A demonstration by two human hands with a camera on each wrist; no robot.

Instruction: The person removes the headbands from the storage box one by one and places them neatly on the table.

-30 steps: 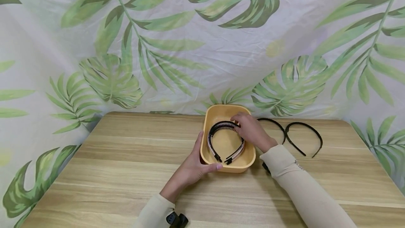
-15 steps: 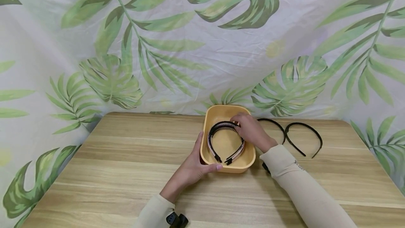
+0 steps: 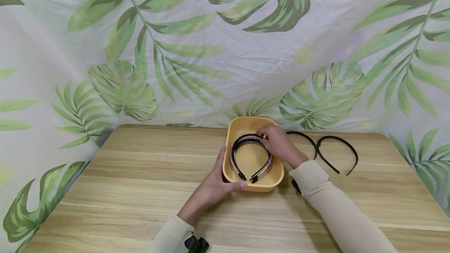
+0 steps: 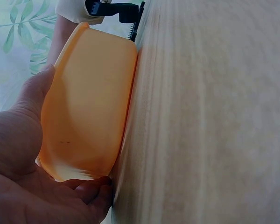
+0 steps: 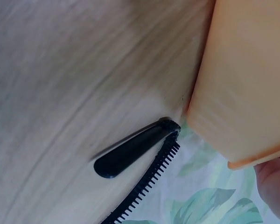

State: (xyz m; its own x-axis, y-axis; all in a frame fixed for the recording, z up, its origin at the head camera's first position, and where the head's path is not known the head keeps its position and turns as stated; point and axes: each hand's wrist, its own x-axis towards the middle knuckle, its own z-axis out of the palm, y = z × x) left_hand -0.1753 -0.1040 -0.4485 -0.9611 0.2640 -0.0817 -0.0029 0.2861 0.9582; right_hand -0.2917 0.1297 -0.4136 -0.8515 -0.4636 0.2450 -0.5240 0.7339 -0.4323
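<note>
A yellow-orange rectangular bin (image 3: pixel 246 125) stands upright on the table. My left hand (image 3: pixel 215 186) grips its near left corner, thumb along the front rim and fingers against the side; the left wrist view shows the hand (image 4: pixel 18 163) around the bin's end. Inside lie several nested headbands (image 3: pixel 247 139), black and pale pink, some toothed, their tips toward me. My right hand (image 3: pixel 281 145) reaches over the right rim, with curled fingers pinching the upper right of the headbands; its fingertips are partly hidden.
Two thin black headbands (image 3: pixel 356 151) lie side by side on the wooden table (image 3: pixel 140 190) right of the bin, one partly behind the right hand. In the right wrist view a toothed black headband (image 5: pixel 144 182) lies near the bin. A leaf-print cloth (image 3: pixel 175 69) hangs behind the table.
The headbands in the bin have shifted very slightly under my right hand. My left hand and the bin stay in place.
</note>
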